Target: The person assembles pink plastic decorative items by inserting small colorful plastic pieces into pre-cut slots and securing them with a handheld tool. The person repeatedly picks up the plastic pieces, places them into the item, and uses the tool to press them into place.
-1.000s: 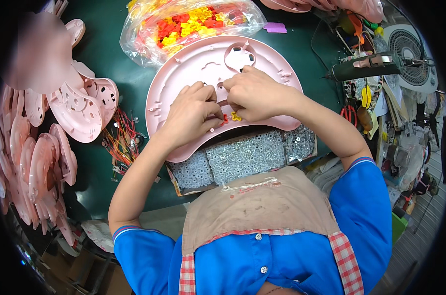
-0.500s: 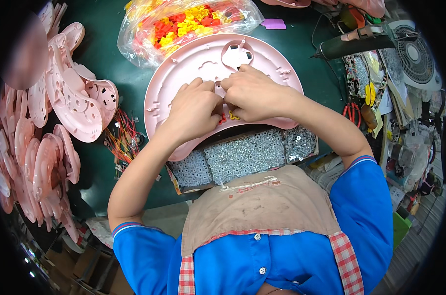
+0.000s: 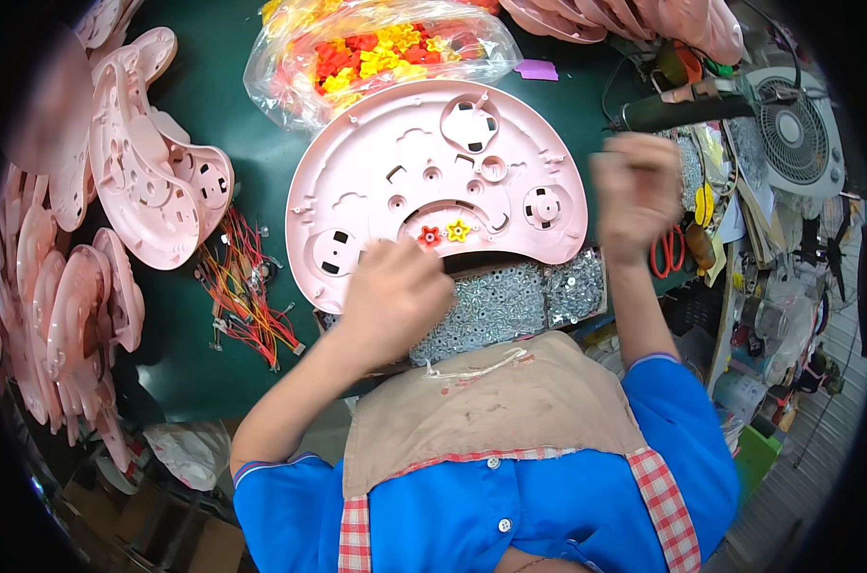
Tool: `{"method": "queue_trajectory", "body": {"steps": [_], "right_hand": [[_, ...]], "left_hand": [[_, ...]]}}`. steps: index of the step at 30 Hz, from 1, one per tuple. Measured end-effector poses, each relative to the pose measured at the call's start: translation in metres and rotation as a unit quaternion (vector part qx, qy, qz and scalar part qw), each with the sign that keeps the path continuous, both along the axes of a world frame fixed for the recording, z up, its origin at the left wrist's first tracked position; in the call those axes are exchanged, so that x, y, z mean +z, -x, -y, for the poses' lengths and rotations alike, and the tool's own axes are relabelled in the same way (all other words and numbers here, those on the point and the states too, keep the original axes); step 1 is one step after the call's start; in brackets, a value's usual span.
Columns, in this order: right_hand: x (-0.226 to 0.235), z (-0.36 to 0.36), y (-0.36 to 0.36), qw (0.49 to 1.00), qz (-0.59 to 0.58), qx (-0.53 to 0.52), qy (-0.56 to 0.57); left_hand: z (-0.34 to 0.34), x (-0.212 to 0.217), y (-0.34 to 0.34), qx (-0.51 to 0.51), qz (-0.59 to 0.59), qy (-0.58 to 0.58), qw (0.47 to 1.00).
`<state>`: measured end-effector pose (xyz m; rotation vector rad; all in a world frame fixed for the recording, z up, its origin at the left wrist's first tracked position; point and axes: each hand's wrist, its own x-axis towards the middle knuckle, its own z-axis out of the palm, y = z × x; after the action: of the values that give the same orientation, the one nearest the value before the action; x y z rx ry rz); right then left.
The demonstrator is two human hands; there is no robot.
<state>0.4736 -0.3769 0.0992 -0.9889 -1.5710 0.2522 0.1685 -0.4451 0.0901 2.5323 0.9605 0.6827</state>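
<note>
Curved pink plastic panel (image 3: pixel 409 158) lies ctr. over dark-green flat tabletop (image 3: pixel 194 382), near rim overlapping small silvery metal hardware (image 3: pixel 495 306). On panel, by its inner curve: red star-shaped plastic piece (image 3: pixel 429 236), w/ yellow star-shaped plastic piece (image 3: pixel 457 231) to its immed. R. Behind panel: clear crumpled plastic bag (image 3: pixel 277 91). From here, worker's L: red-and-yellow thin wires (image 3: pixel 247 286), then pink curved plastic shells (image 3: pixel 65 315); R: black cylindrical tool (image 3: pixel 686 114), then white round-grilled fan (image 3: pixel 792 134).

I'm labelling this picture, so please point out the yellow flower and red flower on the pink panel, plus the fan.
Yellow flower (image 3: pixel 457 231): head view, on its middle.
Red flower (image 3: pixel 429 236): head view, on its middle.
Fan (image 3: pixel 791 127): head view, on its round hub.
</note>
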Motion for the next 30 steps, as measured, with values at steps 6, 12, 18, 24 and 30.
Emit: {"method": "queue_trajectory", "body": {"steps": [6,12,18,24,30], "right_hand": [[0.033,-0.016,-0.118,0.967,-0.092,-0.012,0.238],[0.033,0.014,-0.094,0.976,-0.124,0.143,0.106],[0.057,0.066,0.022,0.858,-0.353,0.302,0.218],[0.029,0.075,0.061,0.827,-0.179,0.330,0.419],[0.038,0.081,0.066,0.863,-0.225,0.388,0.231]], "left_hand": [[0.022,-0.017,-0.020,-0.046,-0.075,-0.020,0.996],[0.029,-0.004,-0.025,0.007,-0.024,0.014,1.000],[0.034,-0.009,-0.020,0.013,-0.001,0.022,1.000],[0.033,-0.007,-0.023,0.066,0.029,0.008,0.997],[0.036,-0.016,-0.035,0.106,0.068,0.017,0.992]]}}
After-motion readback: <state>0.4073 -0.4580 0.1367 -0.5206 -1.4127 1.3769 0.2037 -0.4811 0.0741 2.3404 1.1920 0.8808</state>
